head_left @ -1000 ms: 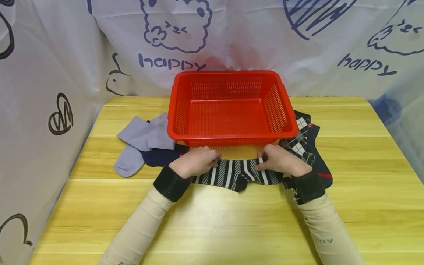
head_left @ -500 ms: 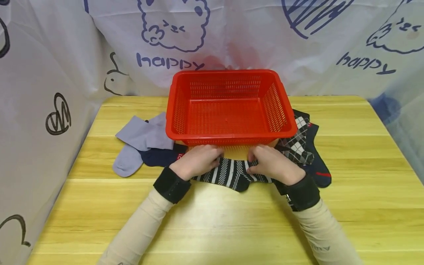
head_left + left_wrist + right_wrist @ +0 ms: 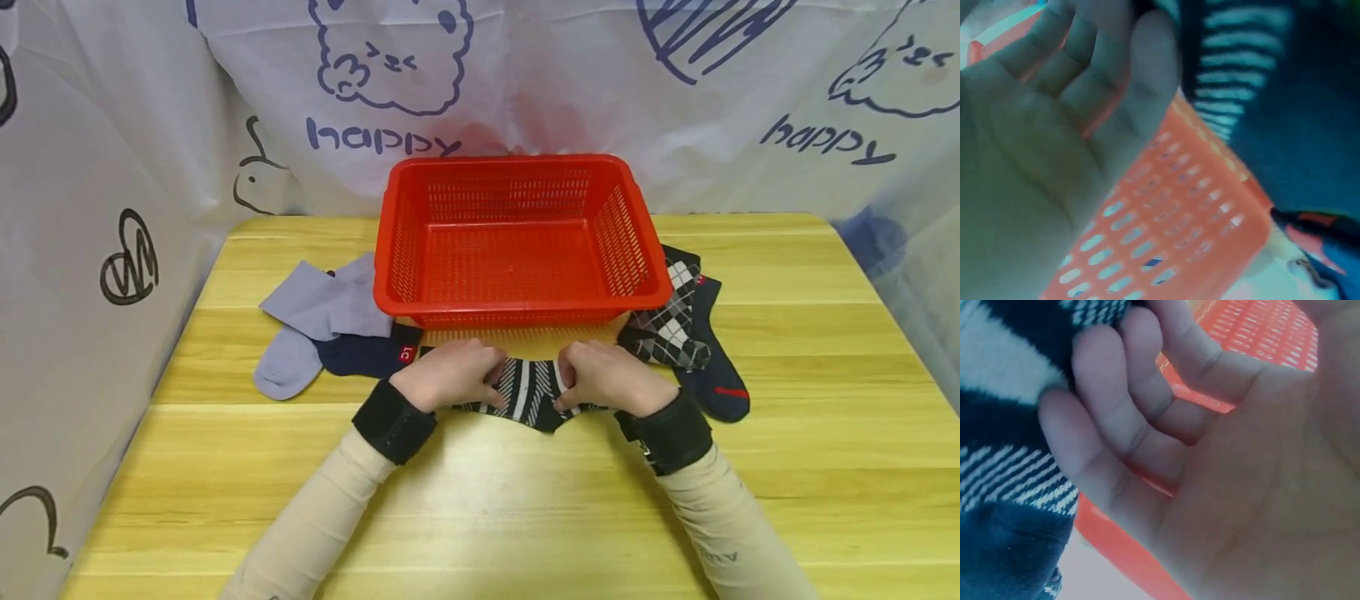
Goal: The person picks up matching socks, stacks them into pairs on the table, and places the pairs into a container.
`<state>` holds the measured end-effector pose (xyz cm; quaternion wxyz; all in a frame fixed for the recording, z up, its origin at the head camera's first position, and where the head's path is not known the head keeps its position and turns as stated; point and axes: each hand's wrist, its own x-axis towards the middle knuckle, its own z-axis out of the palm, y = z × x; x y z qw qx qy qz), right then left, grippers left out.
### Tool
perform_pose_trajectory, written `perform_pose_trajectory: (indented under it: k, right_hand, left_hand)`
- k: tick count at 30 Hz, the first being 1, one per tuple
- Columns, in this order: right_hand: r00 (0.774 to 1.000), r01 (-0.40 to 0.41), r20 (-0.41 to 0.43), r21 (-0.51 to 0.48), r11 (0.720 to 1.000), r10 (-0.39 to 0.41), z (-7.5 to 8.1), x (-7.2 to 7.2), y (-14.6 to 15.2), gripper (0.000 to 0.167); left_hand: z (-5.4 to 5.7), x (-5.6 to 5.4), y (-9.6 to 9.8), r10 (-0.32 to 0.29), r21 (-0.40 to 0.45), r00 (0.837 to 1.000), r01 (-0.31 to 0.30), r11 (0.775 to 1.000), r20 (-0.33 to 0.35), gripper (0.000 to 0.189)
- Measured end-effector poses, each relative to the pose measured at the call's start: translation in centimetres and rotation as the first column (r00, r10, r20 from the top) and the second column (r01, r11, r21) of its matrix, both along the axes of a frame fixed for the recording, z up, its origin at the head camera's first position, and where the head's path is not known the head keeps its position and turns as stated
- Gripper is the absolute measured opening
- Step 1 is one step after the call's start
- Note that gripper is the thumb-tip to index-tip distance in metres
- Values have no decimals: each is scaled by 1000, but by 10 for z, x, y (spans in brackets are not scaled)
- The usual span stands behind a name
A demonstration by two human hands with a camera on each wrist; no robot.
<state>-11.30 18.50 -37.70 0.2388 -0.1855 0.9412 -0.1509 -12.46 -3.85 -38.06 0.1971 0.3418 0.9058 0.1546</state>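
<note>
A black sock with white and grey patterned stripes (image 3: 531, 392) lies crosswise in front of the red basket, its dark heel towards the person. My left hand (image 3: 459, 373) holds its left part with curled fingers and thumb, covering much of that side. On the other side my right hand (image 3: 613, 377) grips the right part, fingers and thumb bent onto the fabric. Only the middle of the sock shows between the two hands. In the left wrist view, fingertips meet the striped knit (image 3: 1238, 62); in the right wrist view, fingertips press against the sock's edge (image 3: 1016, 444).
The red plastic basket (image 3: 517, 310) stands just beyond the hands. Left of it lie lavender socks (image 3: 300, 296) and a navy sock with a red label (image 3: 363, 355). To its right are an argyle sock (image 3: 678, 321) and a navy sock with a red stripe (image 3: 716, 375).
My right hand has slid left along the striped sock, closer to the left hand. The left hand has shifted slightly, its thumb now showing on the fabric. The basket and other socks stay put.
</note>
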Motion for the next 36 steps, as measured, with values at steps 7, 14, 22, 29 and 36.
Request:
perform_pose_trajectory:
  k: [7, 14, 22, 29, 36]
  right_hand:
    - [998, 60, 6, 38, 997, -60, -1, -3, 10, 39]
    - [995, 96, 0, 66, 993, -97, -2, -7, 18, 39]
    - [996, 88, -10, 60, 994, -87, -4, -7, 19, 40]
    - [997, 76, 11, 6, 997, -76, 0, -6, 21, 38]
    - [999, -27, 34, -276, 961, 38, 29, -2, 30, 20]
  left_hand:
    - [-4, -6, -4, 78, -100, 997, -76, 992, 13, 37]
    - [-2, -7, -4, 73, -142, 996, -65, 988, 52, 38]
    - [-3, -7, -5, 68, -149, 995, -57, 987, 72, 36]
    - [-4, -4, -5, 77, -146, 995, -67, 987, 60, 35]
    - [-2, -5, -5, 69, -143, 996, -60, 988, 59, 36]
